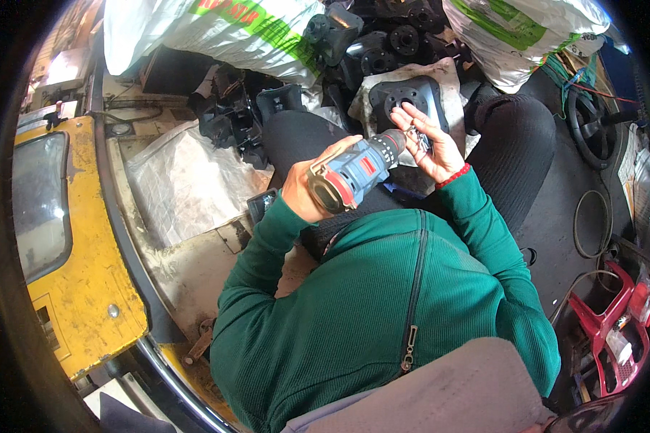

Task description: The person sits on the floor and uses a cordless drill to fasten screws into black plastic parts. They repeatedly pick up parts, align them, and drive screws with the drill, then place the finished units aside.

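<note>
My left hand (302, 189) is wrapped round a blue cordless drill (357, 173) with a red-and-black rear end. The drill's chuck points right and away from me, toward my other hand. Palm up, my right hand (440, 148) cradles several small shiny metal pieces that look like screws (420, 138), its fingers partly stretched out. A red bead bracelet circles that wrist. Just beyond the fingertips lies a black moulded part (427, 92) with a round holed centre, on a pale, stained cloth or sheet (451, 79) between my knees. The drill's grip is mostly hidden.
More black moulded parts (375, 61) are heaped ahead, between a white-and-green sack (267, 36) and another sack (516, 36). A clear plastic sheet (188, 184) lies at left beside a yellow metal panel (94, 289). Right are a black steering-wheel-like ring (585, 130) and a red plastic frame (599, 317).
</note>
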{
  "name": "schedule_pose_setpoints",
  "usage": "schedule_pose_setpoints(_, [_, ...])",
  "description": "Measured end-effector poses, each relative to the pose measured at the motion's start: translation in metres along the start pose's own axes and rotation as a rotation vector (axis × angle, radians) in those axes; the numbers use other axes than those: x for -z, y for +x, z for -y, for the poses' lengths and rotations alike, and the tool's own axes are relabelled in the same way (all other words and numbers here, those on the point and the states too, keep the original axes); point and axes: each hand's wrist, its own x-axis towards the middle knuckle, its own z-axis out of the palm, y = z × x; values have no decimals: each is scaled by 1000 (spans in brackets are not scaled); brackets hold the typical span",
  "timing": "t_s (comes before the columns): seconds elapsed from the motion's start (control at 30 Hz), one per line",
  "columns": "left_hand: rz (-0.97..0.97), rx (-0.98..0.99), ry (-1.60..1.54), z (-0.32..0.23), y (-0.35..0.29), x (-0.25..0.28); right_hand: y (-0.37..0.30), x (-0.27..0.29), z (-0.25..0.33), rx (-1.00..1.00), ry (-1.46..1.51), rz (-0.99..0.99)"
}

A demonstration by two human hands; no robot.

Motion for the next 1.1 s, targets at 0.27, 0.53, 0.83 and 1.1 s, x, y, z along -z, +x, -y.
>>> schedule_pose_setpoints(0.27, [-158,131,-264,6,-10,8,1,15,0,-3,-6,32])
schedule_pose_setpoints(0.53, [-148,321,-231,29,11,23,30,71,21,440,-662,-727])
schedule_pose_setpoints(0.83, [-78,222,-150,66,69,12,79,117,25,313,-1047,-634])
schedule_pose_setpoints(1.1, [150,476,-204,68,105,8,82,120,27,260,-960,-575])
